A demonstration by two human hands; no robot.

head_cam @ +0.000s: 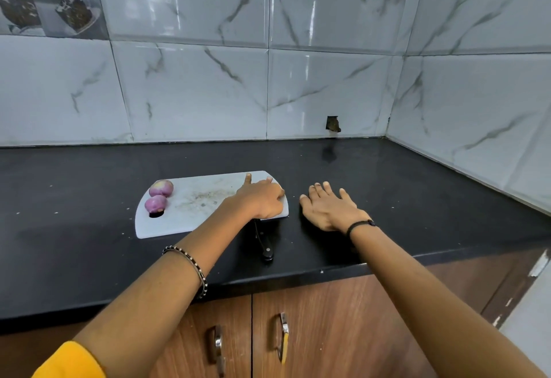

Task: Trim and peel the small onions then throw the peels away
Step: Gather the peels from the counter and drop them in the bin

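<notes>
Two peeled purple onions lie side by side at the left end of a white cutting board on the black counter. My left hand rests on the board's right end with its fingers stretched towards the far edge. Just under that hand, a black-handled knife lies on the counter with its blade mostly hidden. My right hand lies flat and open on the bare counter to the right of the board, holding nothing. No peels are visible.
The black counter meets tiled walls at the back and right, forming a corner. A small hole shows in the back tiles. Wooden cabinet doors with metal handles sit below the counter's front edge.
</notes>
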